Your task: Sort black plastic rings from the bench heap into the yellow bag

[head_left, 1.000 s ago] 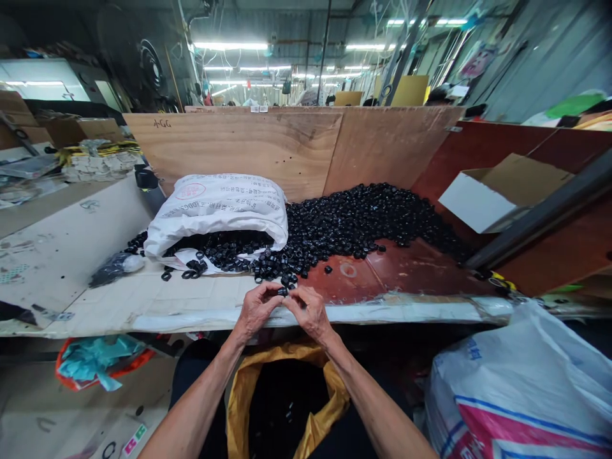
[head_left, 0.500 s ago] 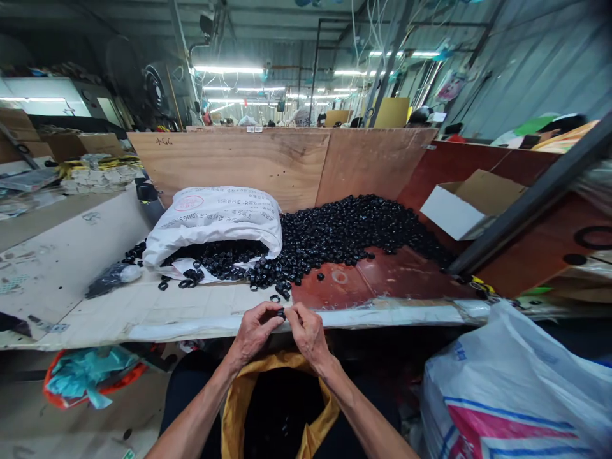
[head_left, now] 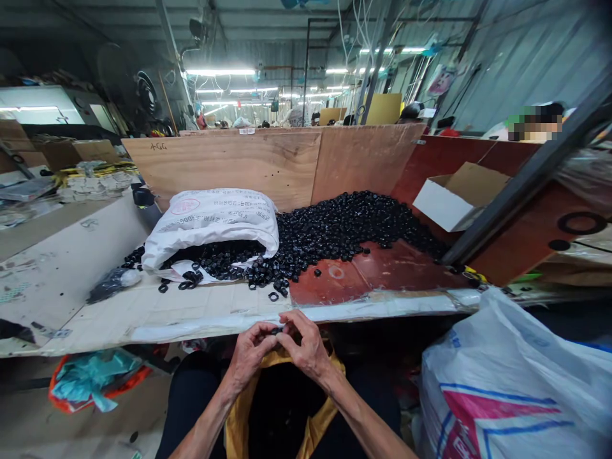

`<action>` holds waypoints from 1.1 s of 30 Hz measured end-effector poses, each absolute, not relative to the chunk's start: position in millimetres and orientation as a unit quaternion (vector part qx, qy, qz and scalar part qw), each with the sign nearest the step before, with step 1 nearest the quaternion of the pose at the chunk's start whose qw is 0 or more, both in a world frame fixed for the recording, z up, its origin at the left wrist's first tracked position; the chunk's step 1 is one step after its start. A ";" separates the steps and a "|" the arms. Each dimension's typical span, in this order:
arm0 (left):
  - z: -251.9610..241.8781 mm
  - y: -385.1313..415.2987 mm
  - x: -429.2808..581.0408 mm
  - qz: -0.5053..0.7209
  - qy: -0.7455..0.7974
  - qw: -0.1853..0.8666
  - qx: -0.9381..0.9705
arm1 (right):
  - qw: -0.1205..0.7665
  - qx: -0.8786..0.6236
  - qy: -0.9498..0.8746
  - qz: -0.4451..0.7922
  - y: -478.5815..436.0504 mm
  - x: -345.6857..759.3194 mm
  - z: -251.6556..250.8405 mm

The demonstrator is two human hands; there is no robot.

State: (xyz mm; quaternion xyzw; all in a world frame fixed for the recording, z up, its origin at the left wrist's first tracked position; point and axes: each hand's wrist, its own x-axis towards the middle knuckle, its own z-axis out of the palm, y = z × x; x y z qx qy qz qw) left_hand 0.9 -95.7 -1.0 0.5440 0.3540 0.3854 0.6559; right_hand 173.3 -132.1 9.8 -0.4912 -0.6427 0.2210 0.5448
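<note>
Just off the bench's front edge, a small black ring [head_left: 276, 330] sits between my fingertips, mostly covered by them. My left hand [head_left: 249, 354] pinches it from one side. My right hand [head_left: 306, 349] closes on it from the other, thumb and fingers bent. Below both hands a yellow sack [head_left: 321, 426] hangs open between my knees, its inside dark. On the bench ahead lies a large heap of black rings [head_left: 354, 224]. More rings spill from the mouth of a white printed sack [head_left: 215, 217]. One loose ring [head_left: 273, 296] rests near the edge.
Wooden boards [head_left: 229, 159] wall the bench at the back. A white carton [head_left: 444, 204] leans by a slanted metal post [head_left: 502, 185] at right. A bulky white bag [head_left: 507, 376] stands at lower right; an orange-rimmed basket [head_left: 62, 401] with teal plastic sits lower left.
Both hands have drawn slightly down and back from the bench edge, over the yellow sack, with the ring between them. My right fingers have shifted over the top of it.
</note>
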 end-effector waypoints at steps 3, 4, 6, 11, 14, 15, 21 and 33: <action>-5.4 -99.7 -2.3 0.397 0.353 0.657 0.535 | 0.541 -0.428 -0.690 0.220 -133.9 169.3 6.2; -6.4 -100.4 -3.4 0.399 0.357 0.654 0.534 | 0.541 -0.425 -0.693 0.214 -134.4 167.1 4.0; -7.5 -101.3 -5.8 0.409 0.373 0.637 0.537 | 0.542 -0.458 -0.674 0.205 -135.8 161.7 -1.1; -4.7 -102.3 -10.7 0.424 0.392 0.603 0.551 | 0.536 -0.527 -0.616 0.236 -142.0 151.5 -11.1; -3.9 -103.6 -10.4 0.393 0.384 0.627 0.552 | 0.556 -0.506 -0.606 0.261 -145.6 149.5 -14.6; -4.4 -104.5 -9.9 0.389 0.385 0.625 0.557 | 0.559 -0.504 -0.600 0.271 -146.7 148.7 -15.7; -9.6 -113.1 -11.2 0.395 0.390 0.487 0.674 | 0.571 -0.538 -0.474 0.400 -155.3 139.1 -20.4; -13.1 -109.4 -17.7 0.398 0.318 0.297 0.807 | 0.569 -0.522 -0.353 0.528 -158.5 134.8 -18.6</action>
